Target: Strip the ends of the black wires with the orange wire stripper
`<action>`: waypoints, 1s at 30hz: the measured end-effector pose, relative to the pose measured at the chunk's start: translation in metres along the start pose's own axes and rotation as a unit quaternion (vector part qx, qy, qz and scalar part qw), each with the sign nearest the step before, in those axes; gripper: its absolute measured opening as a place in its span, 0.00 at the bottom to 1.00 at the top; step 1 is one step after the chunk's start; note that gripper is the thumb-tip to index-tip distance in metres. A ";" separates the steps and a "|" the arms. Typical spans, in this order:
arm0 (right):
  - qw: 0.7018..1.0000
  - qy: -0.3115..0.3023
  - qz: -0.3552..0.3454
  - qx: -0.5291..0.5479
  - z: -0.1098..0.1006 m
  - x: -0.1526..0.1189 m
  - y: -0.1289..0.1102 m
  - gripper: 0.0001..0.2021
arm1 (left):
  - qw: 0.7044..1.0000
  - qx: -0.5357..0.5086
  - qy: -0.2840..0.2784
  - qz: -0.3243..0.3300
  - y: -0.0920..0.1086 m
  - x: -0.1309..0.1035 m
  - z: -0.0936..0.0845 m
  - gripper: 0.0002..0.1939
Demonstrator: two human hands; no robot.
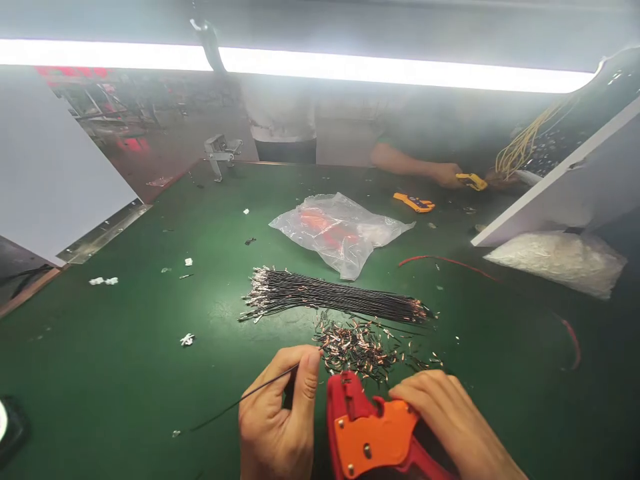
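Observation:
Between the thumb and fingers of my left hand point(280, 413) is pinched a thin black wire point(245, 396), its tail running down to the left. My right hand point(445, 413) is closed on a red and orange wire stripper point(373, 437), whose jaws point away from me, just right of the wire's end. Beyond the jaws lies a heap of short black and copper wire offcuts point(357, 348). Behind it rests a bundle of black wires point(325, 293), with metal terminals at the left ends and bare copper at the right.
A clear plastic bag point(345, 230) with something red inside lies behind the bundle. Farther back are a yellow stripper point(414, 203) and a co-worker's arm point(415, 162) at another yellow tool point(471, 181). A filled bag point(560, 260) sits by the right panel point(565, 173).

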State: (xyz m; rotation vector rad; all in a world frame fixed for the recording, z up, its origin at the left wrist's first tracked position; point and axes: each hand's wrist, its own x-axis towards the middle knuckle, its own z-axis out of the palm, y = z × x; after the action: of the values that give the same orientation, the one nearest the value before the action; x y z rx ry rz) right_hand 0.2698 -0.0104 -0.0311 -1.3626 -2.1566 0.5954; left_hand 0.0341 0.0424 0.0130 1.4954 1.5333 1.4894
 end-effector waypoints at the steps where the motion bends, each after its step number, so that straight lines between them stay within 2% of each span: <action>1: 0.999 0.009 -0.027 -0.031 0.011 0.002 0.001 0.19 | 0.999 0.014 -0.028 0.033 -0.002 0.001 -0.001 0.09; 3: 0.991 0.043 -0.089 -0.085 0.031 0.004 0.004 0.16 | 0.994 0.027 -0.075 0.071 -0.006 0.000 0.001 0.09; 4: 0.988 0.052 -0.085 -0.115 0.040 0.004 0.004 0.16 | 0.993 0.028 -0.089 0.076 -0.009 -0.003 0.003 0.09; 7: 0.978 0.082 -0.094 -0.165 0.052 0.006 0.000 0.24 | 0.991 0.014 -0.111 0.070 -0.018 -0.016 0.014 0.10; 9: 0.971 0.096 -0.110 -0.190 0.050 0.009 -0.005 0.28 | 0.989 -0.003 -0.125 0.075 -0.023 -0.026 0.022 0.08; 11: 0.965 0.105 -0.122 -0.208 0.043 0.012 -0.010 0.28 | 0.987 -0.011 -0.138 0.088 -0.027 -0.033 0.028 0.08; 13: 0.975 0.088 -0.116 -0.166 0.033 0.014 -0.013 0.28 | 0.984 -0.008 -0.146 0.105 -0.029 -0.037 0.030 0.08; 15: 0.994 0.058 -0.060 -0.067 0.023 0.014 -0.014 0.28 | 0.980 0.003 -0.149 0.128 -0.028 -0.037 0.030 0.08; 17: 0.997 0.052 0.031 0.049 0.016 0.013 -0.015 0.25 | 0.976 0.018 -0.146 0.159 -0.026 -0.037 0.029 0.08; 19: 0.980 0.098 0.105 0.135 0.012 0.013 -0.017 0.20 | 0.969 0.039 -0.148 0.195 -0.024 -0.037 0.029 0.09; 20: 0.972 0.123 0.118 0.161 0.011 0.013 -0.018 0.17 | 0.964 0.050 -0.153 0.211 -0.024 -0.037 0.029 0.09; 23: 0.966 0.173 0.089 0.171 0.010 0.018 -0.022 0.05 | 0.952 0.069 -0.177 0.240 -0.023 -0.039 0.030 0.09; 30: 0.980 0.196 0.000 0.034 0.007 0.030 -0.027 0.07 | 0.926 0.142 -0.220 0.272 -0.027 -0.043 0.031 0.08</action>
State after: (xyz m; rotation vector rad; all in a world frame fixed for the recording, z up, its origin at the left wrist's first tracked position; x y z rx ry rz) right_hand 0.2358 0.0052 -0.0145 -1.3159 -1.8041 0.3605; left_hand 0.0635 0.0196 -0.0332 2.3827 1.1400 1.0971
